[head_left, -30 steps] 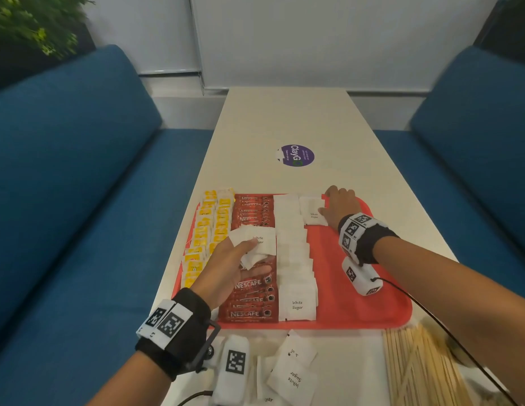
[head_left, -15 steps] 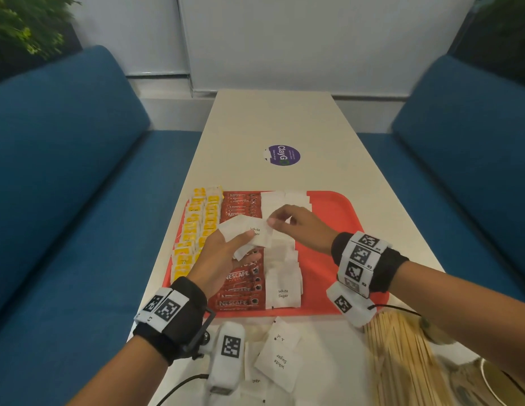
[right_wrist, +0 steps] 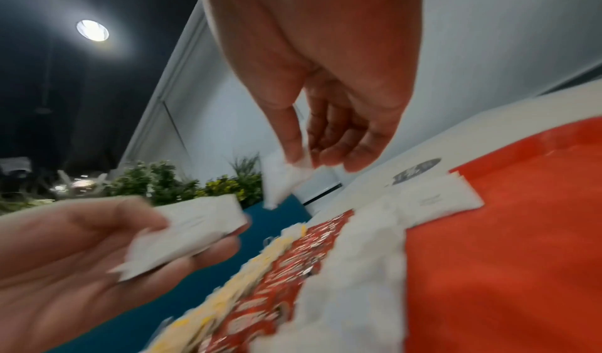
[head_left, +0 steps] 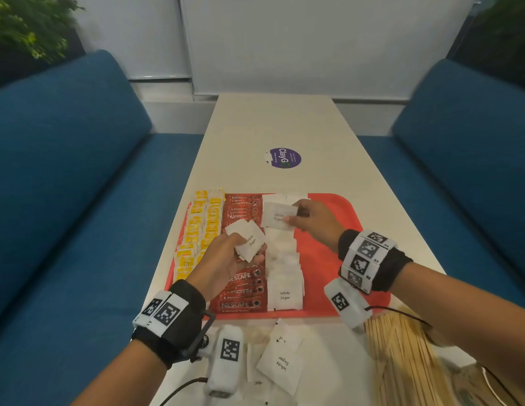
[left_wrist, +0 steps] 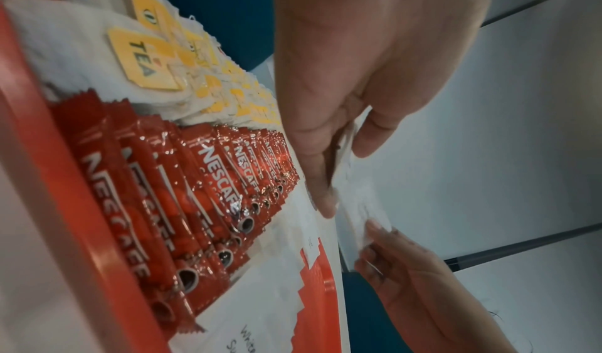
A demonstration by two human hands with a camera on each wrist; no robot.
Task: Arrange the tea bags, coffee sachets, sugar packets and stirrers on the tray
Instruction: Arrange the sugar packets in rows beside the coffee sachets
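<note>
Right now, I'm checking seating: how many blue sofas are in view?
2: one blue sofa left of the table, one right of it.

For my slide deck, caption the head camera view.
Right hand carries one sugar packet over the red tray; left hand holds more.

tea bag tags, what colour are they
Yellow, with dark "TEA" lettering; the tea bag tags show best in the left wrist view.
</note>
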